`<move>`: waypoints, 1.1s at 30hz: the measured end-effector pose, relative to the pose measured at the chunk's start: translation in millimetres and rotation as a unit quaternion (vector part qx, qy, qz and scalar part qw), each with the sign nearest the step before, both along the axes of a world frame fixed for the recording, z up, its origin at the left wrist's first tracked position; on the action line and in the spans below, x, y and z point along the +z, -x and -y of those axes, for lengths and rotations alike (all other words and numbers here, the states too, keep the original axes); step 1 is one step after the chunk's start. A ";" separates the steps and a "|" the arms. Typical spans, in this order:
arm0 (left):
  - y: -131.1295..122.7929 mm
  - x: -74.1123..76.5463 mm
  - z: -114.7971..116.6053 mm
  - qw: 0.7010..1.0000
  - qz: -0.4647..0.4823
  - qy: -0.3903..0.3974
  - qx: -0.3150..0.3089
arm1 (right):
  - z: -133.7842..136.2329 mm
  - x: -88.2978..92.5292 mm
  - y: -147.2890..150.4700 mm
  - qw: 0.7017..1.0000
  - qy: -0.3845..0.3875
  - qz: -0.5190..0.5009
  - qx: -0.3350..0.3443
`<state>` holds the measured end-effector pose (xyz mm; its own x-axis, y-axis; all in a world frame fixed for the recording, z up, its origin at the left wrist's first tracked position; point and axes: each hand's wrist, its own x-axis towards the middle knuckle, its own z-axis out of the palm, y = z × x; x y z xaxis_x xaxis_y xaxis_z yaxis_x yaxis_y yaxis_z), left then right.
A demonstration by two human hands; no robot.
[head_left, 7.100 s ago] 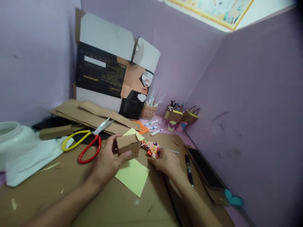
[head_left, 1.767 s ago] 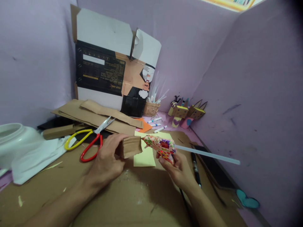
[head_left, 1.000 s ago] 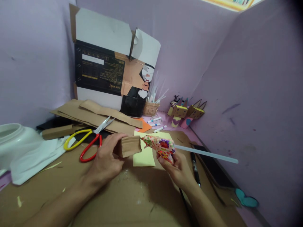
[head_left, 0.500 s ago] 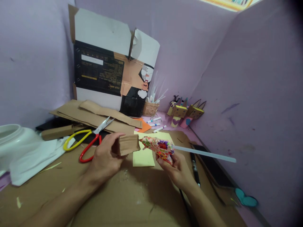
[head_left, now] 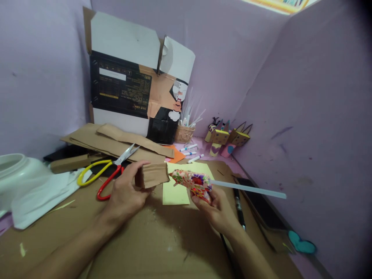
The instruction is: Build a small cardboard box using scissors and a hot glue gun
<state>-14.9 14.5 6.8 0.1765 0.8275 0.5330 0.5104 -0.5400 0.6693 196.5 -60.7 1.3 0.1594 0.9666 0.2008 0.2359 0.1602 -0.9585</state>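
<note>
My left hand (head_left: 128, 190) is closed around a small folded cardboard box (head_left: 154, 175), thumb and fingers on its left side. In my right hand (head_left: 216, 205) is a flower-patterned glue gun (head_left: 193, 181), gripped by its handle. The gun's nozzle points left at the box's right edge; whether it touches cannot be made out. A long translucent glue stick (head_left: 250, 187) sticks out of the gun's back. Beneath both lies a pale yellow paper sheet (head_left: 176, 195). Just left of my left hand rest scissors (head_left: 114, 166) with one yellow and one red handle loop.
Cardboard strips (head_left: 133, 141) lie behind the scissors, below an upright flattened box (head_left: 122, 85). Markers (head_left: 190, 153), a basket of sticks (head_left: 185, 133) and cardboard animal figures (head_left: 229, 139) stand farther back. At right are a pen (head_left: 239, 209) and a phone (head_left: 261, 201); a white jar (head_left: 23, 174) is left.
The cardboard box has shifted slightly left and up with my left hand. The glue gun has followed a little to the left, its nozzle staying by the box's edge.
</note>
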 end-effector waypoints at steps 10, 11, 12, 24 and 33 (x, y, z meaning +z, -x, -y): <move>1.4 2.2 -0.1 1.000 0.019 0.005 0.004 | 0.2 -0.4 -0.5 1.000 0.015 -0.006 0.015; 1.4 2.1 -0.1 1.000 0.020 0.006 0.005 | 0.5 0.6 -0.3 1.000 0.015 -0.005 0.019; 1.4 2.0 -0.1 1.000 0.023 0.009 0.004 | 0.7 1.8 -0.3 1.000 0.015 -0.004 0.024; 4.4 2.7 -9.7 0.896 0.227 0.310 -0.222 | -14.0 -8.4 -9.9 0.983 0.086 -0.149 -0.067; 10.0 7.8 -7.0 0.870 0.276 0.349 -0.214 | -39.8 -15.6 7.2 0.954 0.130 -0.269 -0.015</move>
<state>-25.0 21.5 14.6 0.4257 0.9044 0.0282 -0.1399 0.0350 0.9895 189.4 -20.9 -14.3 0.2004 0.9660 -0.1632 -0.3011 -0.0978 -0.9486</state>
